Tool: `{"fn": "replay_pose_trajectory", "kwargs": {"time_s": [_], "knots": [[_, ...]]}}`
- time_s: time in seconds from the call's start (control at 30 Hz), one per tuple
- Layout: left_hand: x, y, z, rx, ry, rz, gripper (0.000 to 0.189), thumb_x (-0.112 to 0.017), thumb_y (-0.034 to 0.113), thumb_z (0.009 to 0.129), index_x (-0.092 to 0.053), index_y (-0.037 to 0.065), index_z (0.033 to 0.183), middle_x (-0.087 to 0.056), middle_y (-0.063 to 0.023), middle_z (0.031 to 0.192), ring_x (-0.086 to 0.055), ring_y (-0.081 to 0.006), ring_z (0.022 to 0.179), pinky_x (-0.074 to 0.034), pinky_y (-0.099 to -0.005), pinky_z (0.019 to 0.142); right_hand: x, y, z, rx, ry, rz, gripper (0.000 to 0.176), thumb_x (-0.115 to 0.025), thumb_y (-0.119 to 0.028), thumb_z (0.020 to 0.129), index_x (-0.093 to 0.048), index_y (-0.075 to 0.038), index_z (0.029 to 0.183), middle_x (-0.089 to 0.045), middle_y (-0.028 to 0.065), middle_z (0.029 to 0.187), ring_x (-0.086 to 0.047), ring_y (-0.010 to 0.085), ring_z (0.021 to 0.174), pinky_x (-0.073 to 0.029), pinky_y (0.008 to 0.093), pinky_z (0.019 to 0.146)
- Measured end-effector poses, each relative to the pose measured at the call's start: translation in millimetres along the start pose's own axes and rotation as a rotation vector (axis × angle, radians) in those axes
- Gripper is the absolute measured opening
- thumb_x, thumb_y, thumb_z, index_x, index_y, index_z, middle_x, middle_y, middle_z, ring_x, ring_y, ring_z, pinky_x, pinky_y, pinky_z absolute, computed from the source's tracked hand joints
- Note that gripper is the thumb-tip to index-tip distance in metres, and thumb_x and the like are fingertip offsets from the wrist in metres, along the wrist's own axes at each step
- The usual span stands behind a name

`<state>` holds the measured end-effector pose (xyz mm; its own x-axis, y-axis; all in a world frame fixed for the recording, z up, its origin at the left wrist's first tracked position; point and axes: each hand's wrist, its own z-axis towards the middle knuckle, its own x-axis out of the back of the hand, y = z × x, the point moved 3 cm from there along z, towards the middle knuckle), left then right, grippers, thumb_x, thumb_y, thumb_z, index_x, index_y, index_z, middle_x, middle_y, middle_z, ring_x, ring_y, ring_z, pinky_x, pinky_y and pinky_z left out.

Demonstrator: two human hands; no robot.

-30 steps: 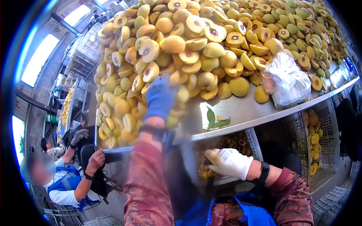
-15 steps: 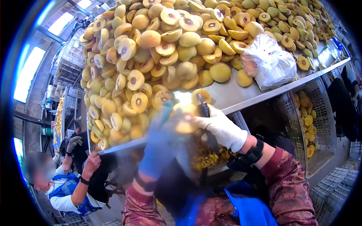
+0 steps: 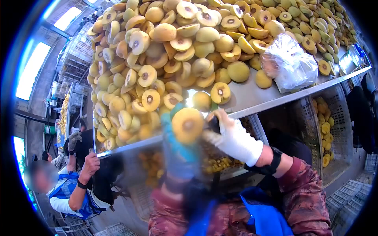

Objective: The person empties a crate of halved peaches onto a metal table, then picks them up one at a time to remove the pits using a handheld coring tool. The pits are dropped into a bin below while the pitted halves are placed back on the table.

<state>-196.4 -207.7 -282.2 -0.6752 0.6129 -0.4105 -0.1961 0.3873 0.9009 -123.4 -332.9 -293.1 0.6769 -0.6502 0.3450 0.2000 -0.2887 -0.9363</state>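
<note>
My left hand (image 3: 179,143), in a blue-green glove and blurred, holds a halved yellow peach (image 3: 188,125) with its cut face and brown pit centre turned up. Close beside it, my right hand (image 3: 238,141) in a white glove is closed around a black-handled tool (image 3: 213,123); its working end is hard to make out. Just beyond both hands, a peach half (image 3: 220,93) lies on the metal table near the edge. A big heap of peach halves (image 3: 149,100) rises behind and to the left.
The metal table's edge (image 3: 267,103) runs across in front of me. A white plastic bag (image 3: 293,65) sits on it. Below are crates, one holding peach pieces (image 3: 325,131). Another person (image 3: 75,192) works at the left, a hand at the table corner.
A peach half has come to rest on the table where the tool was. My left hand now shows a cut face upward. My right hand and the tool have drawn slightly down.
</note>
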Motion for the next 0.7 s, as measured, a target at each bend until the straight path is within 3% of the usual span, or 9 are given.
{"fn": "replay_pose_trajectory", "kwargs": {"time_s": [0.1,0.17,0.23,0.37,0.53,0.6,0.7], "knots": [[-1,2,-6,-0.084,-0.093,-0.138,0.043,-0.042,0.03,0.104,-0.049,-0.004,0.13,-0.06,-0.0137,0.118,-0.058,-0.0224,0.108,-0.05,-0.0344,0.094,-14,5,-6,0.105,-0.04,0.04,0.035,-0.063,-0.021,0.09,-0.048,-0.001,0.114,-0.064,0.0279,0.088,-0.064,0.0457,0.084,-0.051,0.051,0.071],[11,-5,-3,-0.233,-0.083,0.177,0.04,-0.047,0.023,0.101,-0.048,-0.005,0.13,-0.059,-0.0147,0.118,-0.059,-0.0232,0.107,-0.05,-0.034,0.093,-22,12,-5,0.136,-0.038,0.002,0.033,-0.062,-0.018,0.089,-0.049,0.0,0.113,-0.064,0.0279,0.086,-0.064,0.0455,0.082,-0.05,0.0514,0.069],[15,-7,-2,-0.32,-0.099,0.383,0.042,-0.046,0.026,0.102,-0.05,-0.005,0.13,-0.06,-0.0147,0.12,-0.059,-0.0237,0.109,-0.05,-0.035,0.094,-26,12,-4,0.141,-0.038,-0.025,0.031,-0.062,-0.017,0.089,-0.049,0.001,0.111,-0.064,0.0277,0.085,-0.064,0.0452,0.082,-0.05,0.0516,0.068],[13,-8,-3,-0.356,-0.135,0.474,0.053,-0.037,0.039,0.105,-0.054,-0.003,0.132,-0.062,-0.0142,0.125,-0.06,-0.0247,0.113,-0.048,-0.0385,0.1,-27,12,-3,0.085,-0.048,-0.011,0.029,-0.06,-0.016,0.089,-0.05,0.001,0.11,-0.064,0.0281,0.086,-0.065,0.045,0.083,-0.05,0.0521,0.069],[21,-17,-4,-0.34,-0.141,0.327,0.053,-0.038,0.039,0.105,-0.052,-0.003,0.133,-0.061,-0.0155,0.125,-0.06,-0.0259,0.112,-0.046,-0.0395,0.102,-30,15,-5,0.088,-0.053,-0.01,0.026,-0.052,-0.02,0.095,-0.052,0.002,0.109,-0.063,0.0271,0.087,-0.063,0.0436,0.081,-0.05,0.0486,0.073],[12,-14,-6,-0.304,-0.161,0.281,0.055,-0.039,0.042,0.105,-0.05,-0.003,0.135,-0.06,-0.0156,0.126,-0.059,-0.026,0.113,-0.045,-0.0397,0.103,-31,15,-6,0.054,-0.088,0.055,0.032,-0.044,-0.027,0.1,-0.053,0.003,0.108,-0.063,0.0254,0.087,-0.061,0.0421,0.079,-0.049,0.0458,0.075],[6,-15,-11,-0.092,-0.156,0.003,0.058,-0.038,0.044,0.105,-0.047,-0.002,0.138,-0.059,-0.0154,0.127,-0.058,-0.0254,0.115,-0.045,-0.0393,0.103,-38,21,-6,0.033,-0.113,0.242,0.05,-0.028,-0.039,0.103,-0.055,0.003,0.099,-0.062,0.0217,0.081,-0.057,0.0396,0.074,-0.048,0.0434,0.074]]}}
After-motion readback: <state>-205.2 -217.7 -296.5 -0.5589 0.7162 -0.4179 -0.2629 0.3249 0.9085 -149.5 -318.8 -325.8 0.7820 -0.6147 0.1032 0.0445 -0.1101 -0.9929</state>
